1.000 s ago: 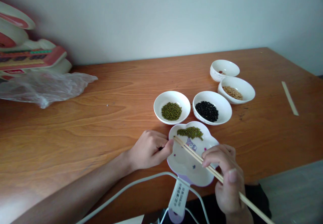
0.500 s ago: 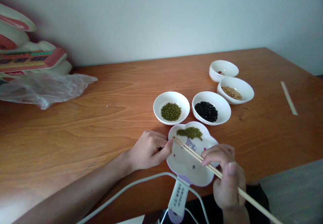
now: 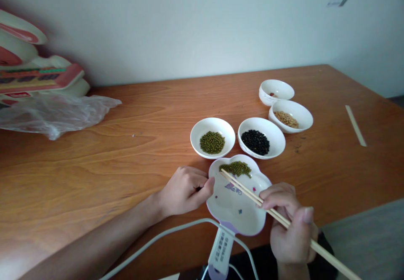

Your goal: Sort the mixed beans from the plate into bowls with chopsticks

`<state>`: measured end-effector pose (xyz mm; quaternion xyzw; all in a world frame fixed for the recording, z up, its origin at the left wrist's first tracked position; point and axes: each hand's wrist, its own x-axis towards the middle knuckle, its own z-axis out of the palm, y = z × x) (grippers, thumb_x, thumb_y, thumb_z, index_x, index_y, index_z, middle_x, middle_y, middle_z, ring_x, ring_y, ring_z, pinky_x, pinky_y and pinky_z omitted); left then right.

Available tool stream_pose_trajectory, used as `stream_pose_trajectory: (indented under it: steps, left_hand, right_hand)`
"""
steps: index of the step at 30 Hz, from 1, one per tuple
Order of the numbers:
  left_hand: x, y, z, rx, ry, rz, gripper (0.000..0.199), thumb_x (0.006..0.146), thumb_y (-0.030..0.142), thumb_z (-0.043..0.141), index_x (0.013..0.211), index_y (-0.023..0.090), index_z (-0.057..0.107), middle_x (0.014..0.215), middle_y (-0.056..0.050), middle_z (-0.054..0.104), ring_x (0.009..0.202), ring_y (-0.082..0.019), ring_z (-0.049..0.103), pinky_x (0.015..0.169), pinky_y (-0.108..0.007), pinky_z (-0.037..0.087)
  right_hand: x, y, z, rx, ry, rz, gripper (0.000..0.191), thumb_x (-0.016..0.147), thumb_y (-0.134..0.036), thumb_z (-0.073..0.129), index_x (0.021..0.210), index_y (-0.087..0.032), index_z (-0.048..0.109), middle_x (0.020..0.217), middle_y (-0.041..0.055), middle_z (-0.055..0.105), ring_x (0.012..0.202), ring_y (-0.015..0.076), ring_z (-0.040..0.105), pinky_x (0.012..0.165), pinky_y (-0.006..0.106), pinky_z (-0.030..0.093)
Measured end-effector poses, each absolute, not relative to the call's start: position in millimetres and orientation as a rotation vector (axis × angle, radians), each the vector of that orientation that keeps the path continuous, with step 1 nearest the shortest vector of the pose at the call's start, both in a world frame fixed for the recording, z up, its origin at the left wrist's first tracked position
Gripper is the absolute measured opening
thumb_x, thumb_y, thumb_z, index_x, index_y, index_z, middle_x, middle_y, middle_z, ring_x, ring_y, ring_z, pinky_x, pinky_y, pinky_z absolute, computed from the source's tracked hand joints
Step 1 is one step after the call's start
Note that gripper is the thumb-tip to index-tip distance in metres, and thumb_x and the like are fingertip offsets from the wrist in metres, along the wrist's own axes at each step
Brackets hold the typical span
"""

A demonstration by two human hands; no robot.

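Observation:
A pair of wooden chopsticks [image 3: 244, 190] is held in my right hand [image 3: 292, 221], its fingers closed round them. Their tips lie close together at the left end of the mung beans [image 3: 238, 168] in a white flower-shaped plate [image 3: 232, 212] with a lilac rim and labelled handle. I cannot make out a bean between the tips. My left hand [image 3: 189, 191] is curled at the plate's left edge, thumb on the rim; its other fingertips are hidden. Just behind the plate stand a bowl [image 3: 197, 130] of mung beans and a bowl [image 3: 277, 139] of black beans.
Farther back right are a bowl [image 3: 304, 116] of pale beans and a bowl [image 3: 284, 88] with a few reddish bits. A light strip [image 3: 356, 126] lies at right. A clear plastic bag [image 3: 78, 111] is at left. A white cable [image 3: 164, 230] crosses in front.
The chopstick tips have moved slightly right and up, from the plate's left side to the mung beans. My right hand has shifted a little right. The left hand stays at the rim.

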<state>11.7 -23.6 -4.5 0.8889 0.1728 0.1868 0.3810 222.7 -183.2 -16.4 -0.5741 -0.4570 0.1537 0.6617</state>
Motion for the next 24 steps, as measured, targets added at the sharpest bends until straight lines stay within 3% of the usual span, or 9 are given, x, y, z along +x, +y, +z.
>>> stream_pose_trajectory:
  steps: [9, 15, 24]
  left_hand:
    - [12, -24, -4, 2.267, 0.443, 0.476, 0.050, 0.111, 0.024, 0.043, 0.062, 0.018, 0.035, 0.058, 0.003, 0.042, 0.053, -0.009, 0.036, 0.056, -0.028, 0.028]
    - [12, -23, -7, 2.273, 0.456, 0.462, 0.050, 0.112, 0.025, 0.043, 0.063, 0.018, 0.036, 0.059, 0.003, 0.044, 0.053, -0.009, 0.037, 0.056, -0.028, 0.028]
    - [13, -23, -6, 2.279, 0.457, 0.469, 0.049, 0.112, 0.026, 0.043, 0.064, 0.018, 0.036, 0.059, 0.003, 0.045, 0.053, -0.008, 0.038, 0.056, -0.028, 0.029]
  right_hand:
    - [225, -170, 18, -1.050, -0.778, 0.394, 0.065, 0.111, -0.055, 0.031, 0.077, -0.024, 0.077, 0.067, 0.0046, 0.062, 0.067, 0.0217, 0.057, 0.066, 0.039, 0.043]
    - [211, -142, 42, -1.150, -0.758, 0.398, 0.068, 0.111, -0.062, 0.030, 0.079, -0.023, 0.075, 0.083, 0.0055, 0.070, 0.081, 0.0239, 0.067, 0.077, 0.039, 0.049]
    - [236, -186, 15, -1.353, -0.965, 0.397, 0.073, 0.111, -0.064, 0.020, 0.082, -0.024, 0.074, 0.087, 0.0049, 0.070, 0.086, 0.0226, 0.064, 0.077, 0.036, 0.050]
